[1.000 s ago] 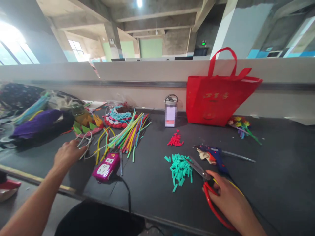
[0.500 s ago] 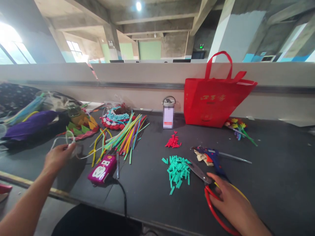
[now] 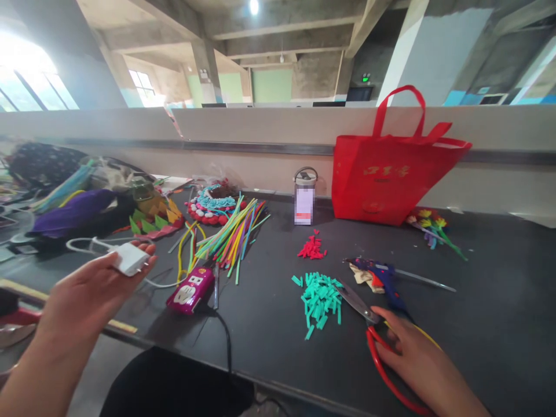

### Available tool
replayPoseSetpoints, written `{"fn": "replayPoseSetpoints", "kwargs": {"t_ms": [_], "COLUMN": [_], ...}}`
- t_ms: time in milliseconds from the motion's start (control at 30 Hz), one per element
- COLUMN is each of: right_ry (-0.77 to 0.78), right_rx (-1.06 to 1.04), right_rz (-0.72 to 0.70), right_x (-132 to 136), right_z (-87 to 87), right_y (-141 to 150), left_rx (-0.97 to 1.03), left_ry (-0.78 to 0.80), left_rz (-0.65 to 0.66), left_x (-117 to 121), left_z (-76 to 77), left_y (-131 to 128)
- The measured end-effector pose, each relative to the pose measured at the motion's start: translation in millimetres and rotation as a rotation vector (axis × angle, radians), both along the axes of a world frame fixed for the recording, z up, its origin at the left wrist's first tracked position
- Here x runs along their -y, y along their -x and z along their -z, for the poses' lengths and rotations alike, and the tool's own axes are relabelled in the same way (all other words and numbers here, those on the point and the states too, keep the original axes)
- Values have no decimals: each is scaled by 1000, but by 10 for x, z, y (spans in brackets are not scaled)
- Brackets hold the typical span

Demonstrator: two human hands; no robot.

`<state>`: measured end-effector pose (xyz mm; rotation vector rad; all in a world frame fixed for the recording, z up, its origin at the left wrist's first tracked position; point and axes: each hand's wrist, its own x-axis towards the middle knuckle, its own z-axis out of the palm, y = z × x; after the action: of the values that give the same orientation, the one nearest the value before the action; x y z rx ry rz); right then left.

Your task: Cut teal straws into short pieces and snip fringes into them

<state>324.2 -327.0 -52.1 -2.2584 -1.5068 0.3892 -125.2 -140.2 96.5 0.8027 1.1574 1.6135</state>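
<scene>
My left hand (image 3: 93, 289) is raised over the table's left front with a white charger plug (image 3: 130, 258) held in its fingers, prongs facing right. From the plug a white cable (image 3: 82, 241) loops left, and a white strand runs behind the hand towards the purple power strip (image 3: 190, 291). At the right, my right hand (image 3: 417, 347) is closed round the red handle of the scissors (image 3: 358, 302), whose blades lie on the table. Their tip touches the pile of short green strips (image 3: 320, 301). Beyond it is a smaller pile of red pieces (image 3: 312, 248).
Colourful long strips (image 3: 237, 237) lie left of centre. A blue glue gun (image 3: 386, 278) with a glue stick rests beyond the scissors. A red bag (image 3: 391, 179), a cup (image 3: 304, 200) and a small flower bunch (image 3: 428, 226) stand or lie further back. A purple bundle (image 3: 76, 214) is at left.
My left hand has turned palm up and come nearer, so the white charger plug now shows in it. My right hand stays on the scissors. The view has shifted slightly left.
</scene>
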Motion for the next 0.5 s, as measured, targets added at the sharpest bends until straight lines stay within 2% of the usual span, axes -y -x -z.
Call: {"fn": "replayPoseSetpoints", "kwargs": {"t_ms": [100, 233, 400, 500], "right_ry": [19, 7, 23, 21], "right_rx": [-15, -25, -24, -27], "right_rz": [-6, -6, -10, -14], "right_x": [-6, 1, 1, -1], "right_z": [-24, -29, -17, 17], "right_y": [7, 0, -22, -46], "left_rx": [32, -30, 73, 136], "left_ry": [-22, -78, 32, 87], "left_rz": [83, 236, 352, 417], "left_x": [124, 190, 141, 129], "left_z": [66, 213, 413, 477], "left_y": [-167, -344, -474, -557]}}
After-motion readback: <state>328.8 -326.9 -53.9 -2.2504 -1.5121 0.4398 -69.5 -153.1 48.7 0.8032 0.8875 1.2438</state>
